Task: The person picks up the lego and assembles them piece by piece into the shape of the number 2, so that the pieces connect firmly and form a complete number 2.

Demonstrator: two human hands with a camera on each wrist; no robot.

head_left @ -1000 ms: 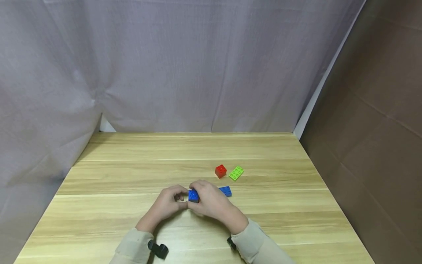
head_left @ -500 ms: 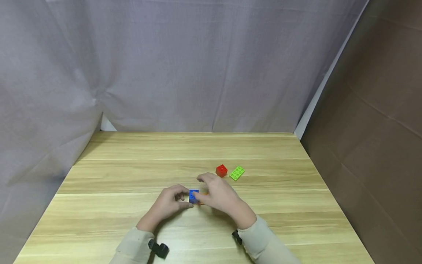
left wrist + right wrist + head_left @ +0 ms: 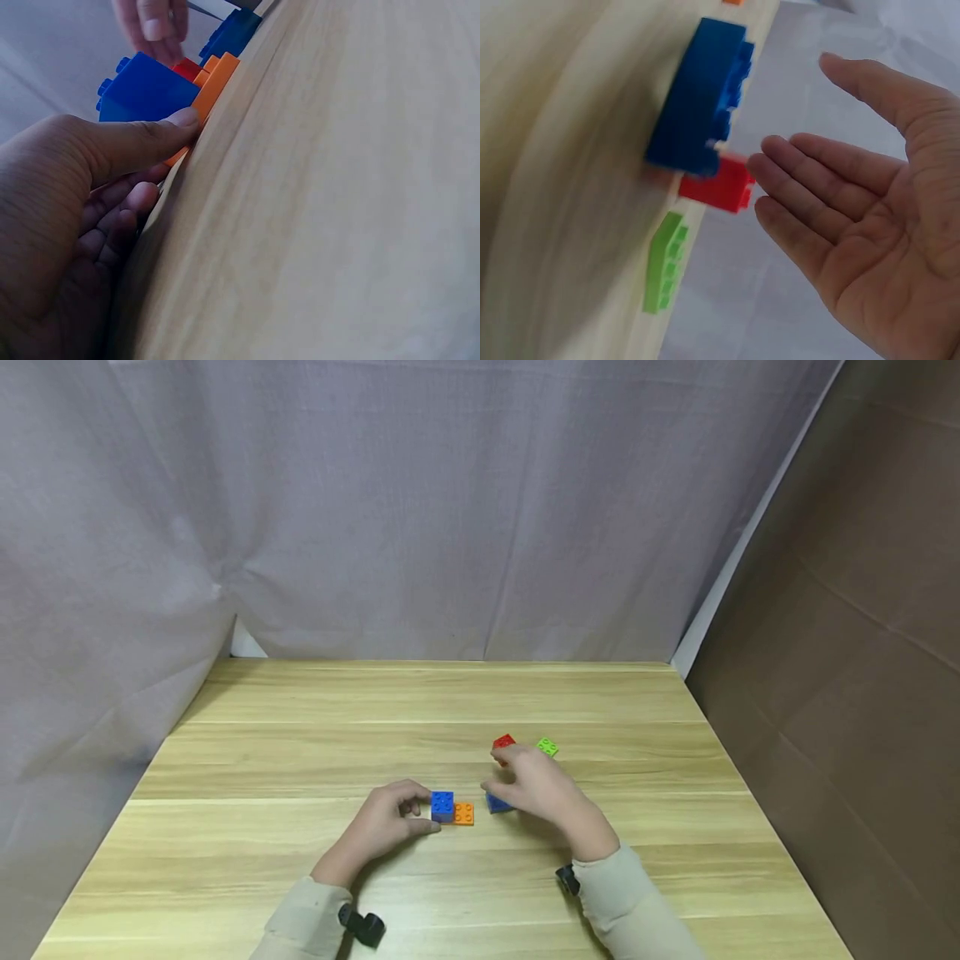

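In the head view my left hand (image 3: pixel 382 821) holds an orange building plate (image 3: pixel 464 814) on the table. A square blue brick (image 3: pixel 442 807) sits on the plate's left half, its studs up. The left wrist view shows the thumb (image 3: pixel 161 139) against the plate's edge by the blue brick. My right hand (image 3: pixel 543 789) hovers over a longer blue brick (image 3: pixel 497 804), partly covering it. Its fingers and thumb are spread apart, holding nothing, as the right wrist view shows. Beyond its fingertips stands a red brick (image 3: pixel 503 741), partly hidden in the head view.
A thin light green building plate (image 3: pixel 548 747) lies right of the red brick, partly behind the right hand. The wooden table (image 3: pixel 337 702) meets grey cloth (image 3: pixel 375 527) at the back and a brown panel (image 3: pixel 825 693) on the right.
My right hand has let go of the square blue brick and moved right, over the longer blue brick, uncovering the orange plate. The left hand has stayed almost in place.
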